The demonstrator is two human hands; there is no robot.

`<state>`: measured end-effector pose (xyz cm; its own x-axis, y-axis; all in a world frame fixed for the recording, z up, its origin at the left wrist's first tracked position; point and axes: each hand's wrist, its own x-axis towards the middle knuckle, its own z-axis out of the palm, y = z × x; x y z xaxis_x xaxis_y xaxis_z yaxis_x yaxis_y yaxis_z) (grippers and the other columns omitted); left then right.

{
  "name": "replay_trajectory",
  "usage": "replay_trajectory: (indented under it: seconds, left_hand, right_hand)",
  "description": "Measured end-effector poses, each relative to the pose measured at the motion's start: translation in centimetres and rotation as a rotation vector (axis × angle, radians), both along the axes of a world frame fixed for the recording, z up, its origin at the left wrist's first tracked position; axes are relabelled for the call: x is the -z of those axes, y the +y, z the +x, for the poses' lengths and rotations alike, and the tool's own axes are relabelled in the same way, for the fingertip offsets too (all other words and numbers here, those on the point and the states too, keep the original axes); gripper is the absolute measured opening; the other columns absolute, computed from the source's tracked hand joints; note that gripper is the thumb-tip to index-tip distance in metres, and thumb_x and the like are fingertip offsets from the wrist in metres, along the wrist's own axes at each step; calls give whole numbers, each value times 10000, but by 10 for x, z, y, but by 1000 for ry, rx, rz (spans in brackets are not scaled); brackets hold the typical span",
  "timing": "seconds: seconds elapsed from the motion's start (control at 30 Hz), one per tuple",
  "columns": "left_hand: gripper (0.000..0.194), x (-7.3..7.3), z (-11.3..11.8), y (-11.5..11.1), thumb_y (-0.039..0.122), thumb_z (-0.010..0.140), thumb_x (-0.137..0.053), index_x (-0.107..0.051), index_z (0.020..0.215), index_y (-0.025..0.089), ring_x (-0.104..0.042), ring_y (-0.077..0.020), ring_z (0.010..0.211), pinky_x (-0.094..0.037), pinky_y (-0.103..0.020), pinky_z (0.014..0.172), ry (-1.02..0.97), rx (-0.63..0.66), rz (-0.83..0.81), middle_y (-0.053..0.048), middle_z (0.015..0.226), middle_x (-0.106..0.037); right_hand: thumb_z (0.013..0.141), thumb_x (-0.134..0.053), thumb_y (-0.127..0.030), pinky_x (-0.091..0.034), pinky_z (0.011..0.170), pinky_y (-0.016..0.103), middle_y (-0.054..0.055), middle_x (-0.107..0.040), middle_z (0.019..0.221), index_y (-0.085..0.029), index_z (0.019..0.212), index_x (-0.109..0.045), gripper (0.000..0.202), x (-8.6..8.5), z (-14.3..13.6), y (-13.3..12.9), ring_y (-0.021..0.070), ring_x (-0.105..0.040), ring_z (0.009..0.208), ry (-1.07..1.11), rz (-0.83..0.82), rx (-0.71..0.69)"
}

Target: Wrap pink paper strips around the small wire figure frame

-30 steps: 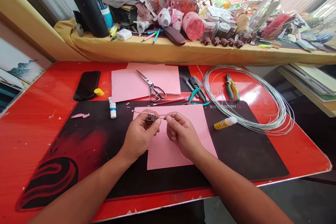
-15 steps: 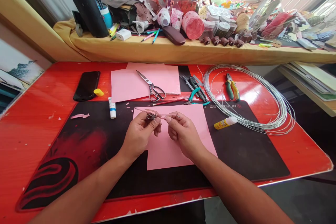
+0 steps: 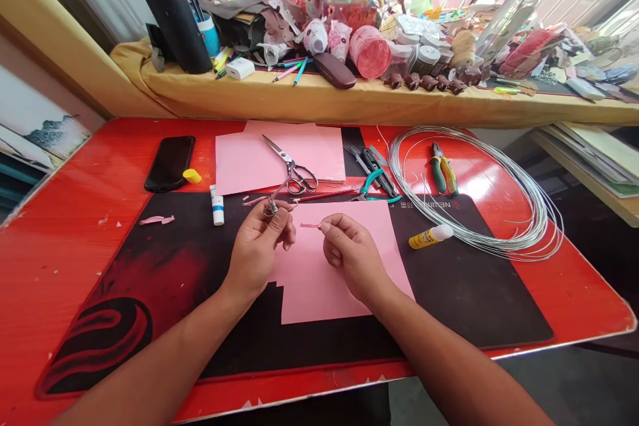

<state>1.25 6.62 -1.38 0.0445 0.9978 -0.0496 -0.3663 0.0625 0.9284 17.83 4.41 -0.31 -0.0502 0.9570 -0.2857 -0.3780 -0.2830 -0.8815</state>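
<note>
My left hand [image 3: 259, 239] is closed round a small wire piece [image 3: 271, 208] with pink strips sticking out of it. Between the thumb and finger of my right hand [image 3: 349, 249] is a thin pink strip [image 3: 310, 225], its free end pointing left. A gap separates the two hands. Both are above a pink paper sheet [image 3: 344, 293] with a notched lower left corner, lying on the black mat [image 3: 464, 286].
Behind are scissors [image 3: 289, 163] on pink sheets [image 3: 244, 163], teal pliers [image 3: 372, 183], cutters and a phone [image 3: 170, 163]. A wire coil [image 3: 539, 213], green-yellow pliers [image 3: 444, 170] and glue stick [image 3: 430, 236] are right; a white tube [image 3: 217, 206] is left.
My hands have moved apart. The pink strip in my right hand is now separate from the piece in my left hand, which has shifted slightly left and tilted upward.
</note>
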Motion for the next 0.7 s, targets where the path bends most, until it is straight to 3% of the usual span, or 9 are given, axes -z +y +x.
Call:
replay_trajectory:
  seconds: [0.2, 0.47, 0.6, 0.7]
  left_hand:
    - [285, -2, -1, -1, 481, 948, -739, -661, 982, 209, -526, -113, 590, -428, -247, 547, 54, -41, 54, 42, 669, -560]
    - [308, -15, 3, -22, 515, 979, -685, -678, 947, 208, -513, -120, 625, -458, -261, 585, 130, -4, 161, 16, 740, -562]
    - [279, -22, 4, -33, 484, 1004, -653, -699, 961, 212, -551, -131, 672, -482, -276, 619, 136, 98, 273, -34, 892, -652]
    - [293, -29, 3, -39, 473, 1024, -615, -691, 947, 200, -621, -169, 754, -520, -306, 706, 182, 153, 370, -55, 890, -696]
  right_hand:
    - [840, -796, -384, -203, 480, 235, -99, -353, 552, -199, 825, -612, 261, -3, 3, 1, 77, -286, 490, 24, -18, -6]
    - [831, -828, -403, -192, 463, 229, -103, -350, 566, -198, 850, -607, 301, 10, -1, 5, 78, -266, 494, -20, -4, 17]
    - [813, -821, -430, -197, 460, 235, -83, -424, 579, -194, 845, -615, 315, 10, -5, 8, 77, -298, 478, -134, -10, -51]
    - [777, -825, -429, -292, 493, 245, -35, -534, 657, -190, 820, -627, 313, 4, -19, 14, 101, -415, 536, -201, -12, -153]
